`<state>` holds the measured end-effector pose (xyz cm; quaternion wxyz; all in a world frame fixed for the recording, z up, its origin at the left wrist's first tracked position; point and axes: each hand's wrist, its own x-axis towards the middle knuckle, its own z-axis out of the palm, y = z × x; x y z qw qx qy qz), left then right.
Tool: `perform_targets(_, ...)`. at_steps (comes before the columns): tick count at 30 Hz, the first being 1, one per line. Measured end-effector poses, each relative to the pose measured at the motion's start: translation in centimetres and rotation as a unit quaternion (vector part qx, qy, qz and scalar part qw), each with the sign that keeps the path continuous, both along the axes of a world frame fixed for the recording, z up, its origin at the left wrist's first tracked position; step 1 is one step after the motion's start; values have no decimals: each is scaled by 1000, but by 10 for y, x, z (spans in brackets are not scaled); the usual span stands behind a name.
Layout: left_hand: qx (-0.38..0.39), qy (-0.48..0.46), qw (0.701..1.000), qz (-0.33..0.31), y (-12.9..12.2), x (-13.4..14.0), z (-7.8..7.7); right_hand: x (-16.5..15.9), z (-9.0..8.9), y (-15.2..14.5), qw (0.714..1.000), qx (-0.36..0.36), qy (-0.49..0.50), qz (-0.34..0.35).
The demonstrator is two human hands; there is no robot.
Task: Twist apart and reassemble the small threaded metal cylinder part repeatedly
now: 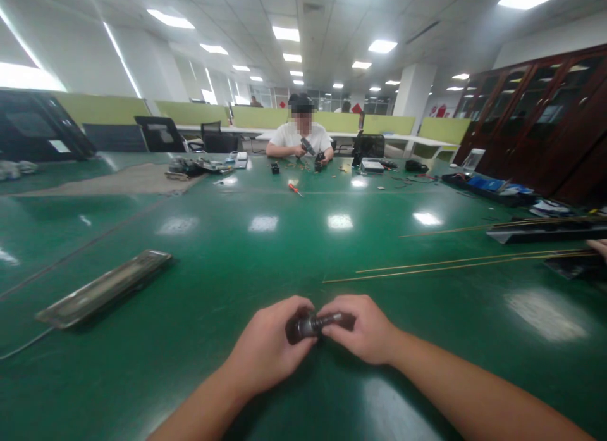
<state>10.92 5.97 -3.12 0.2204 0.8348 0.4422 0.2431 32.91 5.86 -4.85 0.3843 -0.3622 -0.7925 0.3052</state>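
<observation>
Above the green table at the near middle, my left hand (269, 347) is wrapped around a dark cylindrical tool (308, 326) with a shiny metal collar, like the chuck end of a drill. From the collar a thin metal shaft (332, 319) points right. My right hand (363, 330) pinches that shaft between thumb and fingers, close to the collar. The two hands nearly touch. Much of the tool's body is hidden inside my left palm, so its exact kind is unclear.
A long grey strip-shaped device (107, 289) with a cable lies to the left. Thin brass-coloured rods (427, 267) extend from black trays (545, 231) at the right, beside another person's hand (598, 246). A red screwdriver (294, 189) lies farther off. Across the table, a person (279, 140) holds a drill (307, 145).
</observation>
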Motion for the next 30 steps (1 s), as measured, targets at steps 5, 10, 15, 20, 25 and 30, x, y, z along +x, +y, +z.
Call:
perform_targets(5, 12, -20, 1000, -4, 0, 2, 0, 0, 0, 0, 1000, 6, -3, -7)
perform_targets(10, 15, -28, 999, -5, -1, 1, 0, -1, -1, 1, 1000, 3, -6, -13)
perform_targets(15, 12, -35, 999, -16, -1, 0, -2, 1, 0, 1, 1000, -5, -13, -13)
perform_targets(20, 9, -40, 999, -11, 1, 0, 0, 2, 0, 2, 1000, -3, -20, -17)
perform_targets(25, 8, -44, 999, -17, -1, 2, 2, 1, -1, 2, 999, 2, -30, -11)
perform_targets(30, 4, -45, 999, -20, 0, 2, 2, 1, 0, 2, 999, -11, -35, -10)
